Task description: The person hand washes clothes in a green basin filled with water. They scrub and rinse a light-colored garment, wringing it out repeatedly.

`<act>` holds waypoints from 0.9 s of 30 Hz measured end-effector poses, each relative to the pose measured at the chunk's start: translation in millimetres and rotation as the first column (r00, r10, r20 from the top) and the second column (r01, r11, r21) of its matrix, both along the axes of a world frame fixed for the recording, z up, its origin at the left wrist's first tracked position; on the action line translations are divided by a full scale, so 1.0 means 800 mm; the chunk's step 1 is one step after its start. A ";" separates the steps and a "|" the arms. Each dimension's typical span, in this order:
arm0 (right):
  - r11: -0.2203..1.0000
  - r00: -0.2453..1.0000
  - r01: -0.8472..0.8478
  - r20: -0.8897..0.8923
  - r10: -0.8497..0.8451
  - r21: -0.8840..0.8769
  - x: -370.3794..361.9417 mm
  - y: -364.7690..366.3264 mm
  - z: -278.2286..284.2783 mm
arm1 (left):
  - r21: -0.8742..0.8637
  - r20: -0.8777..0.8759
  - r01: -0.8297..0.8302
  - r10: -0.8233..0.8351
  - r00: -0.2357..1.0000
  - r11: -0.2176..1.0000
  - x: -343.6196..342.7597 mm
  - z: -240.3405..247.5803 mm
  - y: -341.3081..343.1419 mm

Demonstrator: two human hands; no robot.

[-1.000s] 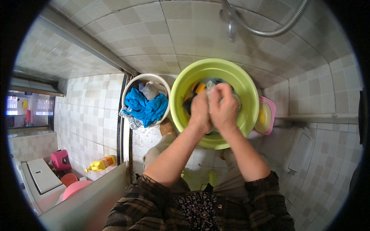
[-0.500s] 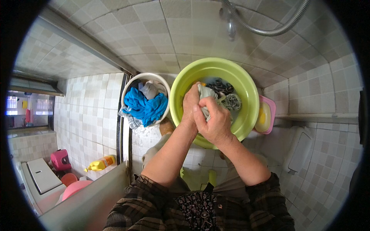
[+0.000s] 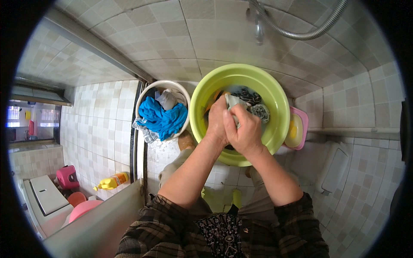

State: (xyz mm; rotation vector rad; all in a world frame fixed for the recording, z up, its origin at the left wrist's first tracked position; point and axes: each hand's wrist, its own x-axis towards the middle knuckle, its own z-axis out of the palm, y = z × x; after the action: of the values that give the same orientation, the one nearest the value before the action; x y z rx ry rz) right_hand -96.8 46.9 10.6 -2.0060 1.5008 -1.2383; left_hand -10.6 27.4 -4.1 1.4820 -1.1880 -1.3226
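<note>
Over a large lime-green basin (image 3: 279,133) my two hands are pressed close together on a pale grey-white cloth (image 3: 233,101). My left hand (image 3: 217,119) is closed around its left side, with the fingers mostly hidden. The fingers of my right hand (image 3: 245,127) curl over the cloth from the right. Just beyond them, dark patterned clothing (image 3: 246,95) and a bunched grey-green patterned piece (image 3: 260,112) lie in cloudy water. Something orange shows beside my left hand inside the basin.
Left of the basin stands a white tub (image 3: 186,92) heaped with blue clothing (image 3: 161,117). A pink dish with a yellow item (image 3: 294,129) sits at the right. A metal shower hose (image 3: 301,35) hangs above. Further left are a yellow bottle (image 3: 112,181) and a pink stool (image 3: 67,177).
My hands have shifted slightly to the right and pressed closer together, with the right hand more upright. Less of the pale cloth shows between them.
</note>
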 end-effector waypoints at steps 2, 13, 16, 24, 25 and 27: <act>0.998 0.998 0.057 -0.014 -0.057 0.024 -0.002 -0.015 -0.005 | 0.271 -0.467 -0.040 0.168 0.868 0.962 -0.004 -0.026 0.000; 0.999 0.999 0.033 0.024 -0.033 -0.016 0.003 -0.008 -0.009 | 0.158 -0.092 0.077 -0.063 0.994 0.984 0.008 0.024 -0.001; 0.992 0.993 0.114 0.001 -0.114 0.059 -0.013 -0.026 -0.014 | 0.511 -0.566 -0.044 0.375 0.734 0.859 -0.013 0.021 -0.005; 0.984 0.988 0.120 0.076 -0.131 0.133 -0.012 -0.027 -0.011 | 0.487 -0.633 -0.023 0.371 0.680 0.873 -0.009 0.025 -0.006; 0.986 0.990 0.100 0.084 -0.112 0.137 -0.010 -0.025 -0.010 | 0.499 -0.649 -0.029 0.395 0.650 0.866 -0.008 0.022 -0.007; 0.991 0.996 0.049 0.074 -0.058 0.121 -0.005 -0.016 -0.007 | 0.399 -0.541 -0.067 0.294 0.788 0.915 -0.004 0.014 -0.006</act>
State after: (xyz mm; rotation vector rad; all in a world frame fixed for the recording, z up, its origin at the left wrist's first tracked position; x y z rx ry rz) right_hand -101.2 34.0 5.1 -1.8325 1.5623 -1.2021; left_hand -13.7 22.4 7.3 1.2302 -0.3903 -1.7559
